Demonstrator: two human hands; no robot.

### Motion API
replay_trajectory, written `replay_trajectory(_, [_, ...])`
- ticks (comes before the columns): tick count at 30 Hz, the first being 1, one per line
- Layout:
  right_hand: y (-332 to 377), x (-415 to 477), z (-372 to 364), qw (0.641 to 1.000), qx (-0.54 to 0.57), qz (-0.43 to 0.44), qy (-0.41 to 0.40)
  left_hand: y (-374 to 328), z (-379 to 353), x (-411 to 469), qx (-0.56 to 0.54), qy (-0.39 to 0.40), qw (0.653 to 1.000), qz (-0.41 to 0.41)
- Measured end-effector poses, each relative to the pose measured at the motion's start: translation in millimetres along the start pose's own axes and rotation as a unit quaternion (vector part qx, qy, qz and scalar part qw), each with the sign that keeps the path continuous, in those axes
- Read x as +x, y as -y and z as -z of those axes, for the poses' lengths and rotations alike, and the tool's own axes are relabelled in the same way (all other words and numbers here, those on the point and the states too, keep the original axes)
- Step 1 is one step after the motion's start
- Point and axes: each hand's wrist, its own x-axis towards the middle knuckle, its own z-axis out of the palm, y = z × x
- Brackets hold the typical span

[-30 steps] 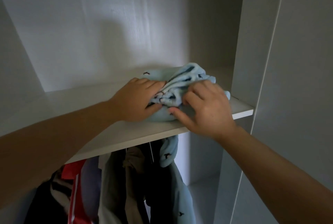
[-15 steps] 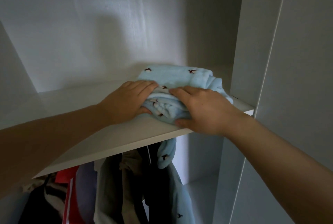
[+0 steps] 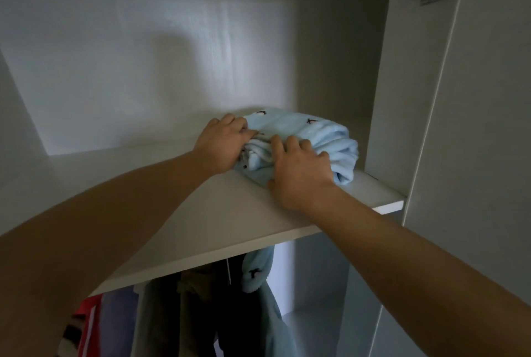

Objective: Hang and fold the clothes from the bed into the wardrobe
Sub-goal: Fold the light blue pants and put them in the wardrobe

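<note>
My left hand (image 3: 227, 145) and right hand (image 3: 300, 174) grip the folded blue garment (image 3: 327, 138) between them, containing its folds on the shelf (image 3: 201, 213).

Folded blue garment (image 3: 324, 138) on wardrobe shelf (image 3: 230, 213).
Left hand (image 3: 222, 145), right hand (image 3: 298, 168) grip its near side; hung clothes (image 3: 201, 313) below.

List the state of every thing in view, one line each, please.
blue garment, folded, held by both hands.
left hand, grips the garment's left side.
right hand, grips the garment's front.
shelf, carries the garment near its right end.
hanging clothes, hung below the shelf.
wardrobe door, open.
</note>
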Motion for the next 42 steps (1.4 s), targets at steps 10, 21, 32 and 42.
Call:
replay_trajectory(10, [-2,67,-27,0.997,0.071,-0.006,0.017,2,-6,27,-0.262,0.051,0.964,0.014])
replay_trajectory(21, [10,136,-51,0.981,0.166,-0.053,0.081,12,-47,51,-0.315,0.139,0.935,0.087])
replay_trajectory(32, [-4,155,-78,0.976,0.201,-0.043,0.073,1,-77,76,-0.305,0.126,0.932,0.152])
replay_trajectory(42, [-8,124,-43,0.966,0.243,-0.044,0.08,1,-26,43,-0.181,0.165,0.964,0.108])
